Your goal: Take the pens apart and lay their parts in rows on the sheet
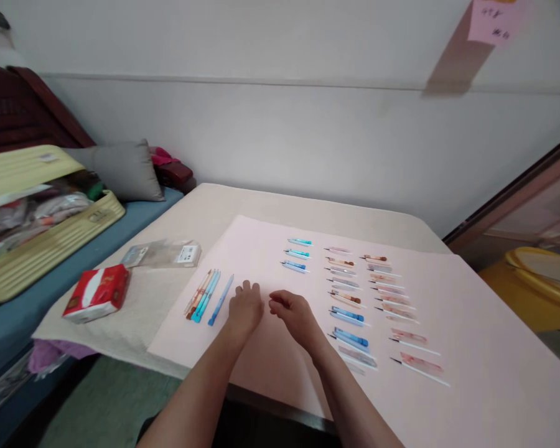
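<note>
My left hand [246, 306] rests low over the pink sheet, its fingers a little apart and bent downward; nothing shows in them. Just left of it lies a blue pen [221, 300], separate from a bundle of assembled pens [202, 296] in brown and light blue. Close by on the other side, my right hand [293, 311] has its fingers curled toward the thumb. Whatever they may hold is hidden. Beyond the hands lie turquoise pen barrels [300, 241] with refills. Columns of blue barrels [348, 315], brown barrels [345, 297] and pinkish barrels [413, 336] lie with refills to the right.
A red tissue pack [98, 292] and a clear plastic package [163, 254] sit on the table's left side. Past that edge are an open yellow case [51, 239] and a grey cushion [116, 169]. A yellow chair [536, 286] stands at right; a wall borders the back.
</note>
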Motion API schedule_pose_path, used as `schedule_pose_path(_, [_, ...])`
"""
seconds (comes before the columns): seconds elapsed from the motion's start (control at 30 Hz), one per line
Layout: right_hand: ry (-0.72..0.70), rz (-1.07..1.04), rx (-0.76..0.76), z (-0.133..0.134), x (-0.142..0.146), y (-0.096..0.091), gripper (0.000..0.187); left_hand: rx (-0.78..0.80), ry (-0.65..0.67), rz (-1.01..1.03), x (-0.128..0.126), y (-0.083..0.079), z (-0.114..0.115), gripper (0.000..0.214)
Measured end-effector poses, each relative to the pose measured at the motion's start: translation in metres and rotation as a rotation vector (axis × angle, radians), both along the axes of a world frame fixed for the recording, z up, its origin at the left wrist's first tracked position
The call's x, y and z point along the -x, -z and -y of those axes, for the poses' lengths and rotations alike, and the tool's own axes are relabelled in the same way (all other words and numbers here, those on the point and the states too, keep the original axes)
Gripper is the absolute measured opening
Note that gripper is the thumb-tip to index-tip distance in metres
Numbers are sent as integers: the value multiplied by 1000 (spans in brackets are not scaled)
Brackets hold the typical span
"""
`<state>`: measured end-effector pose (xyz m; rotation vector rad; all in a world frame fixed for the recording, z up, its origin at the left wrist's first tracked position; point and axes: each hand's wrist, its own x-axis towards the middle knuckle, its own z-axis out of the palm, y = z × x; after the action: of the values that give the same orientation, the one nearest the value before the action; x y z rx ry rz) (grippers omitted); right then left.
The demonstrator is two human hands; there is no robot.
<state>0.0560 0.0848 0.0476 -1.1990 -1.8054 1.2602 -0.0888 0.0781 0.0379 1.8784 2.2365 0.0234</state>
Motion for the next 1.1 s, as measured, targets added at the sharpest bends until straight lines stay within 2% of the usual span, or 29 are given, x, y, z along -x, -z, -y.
schedule_pose_path(0.2, [4, 8, 24, -1, 0, 3, 25, 23, -103, 6, 17, 1, 0, 28])
schedule_pose_path(0.47, [14, 16, 38, 0, 0, -4, 23, 37, -186, -28, 33, -3, -1, 31])
schedule_pose_path(0.73, [17, 29, -26, -2, -3, -1, 23, -14, -123, -24, 26, -8, 1, 30])
schedule_pose_path(0.93, [50, 74, -77, -5, -7, 0, 21, -8, -1, 103, 9, -15, 1, 30])
schedule_pose_path(1.1, [103, 177, -150, -10, -11, 6, 19, -43, 9, 169, 0, -16, 1, 30])
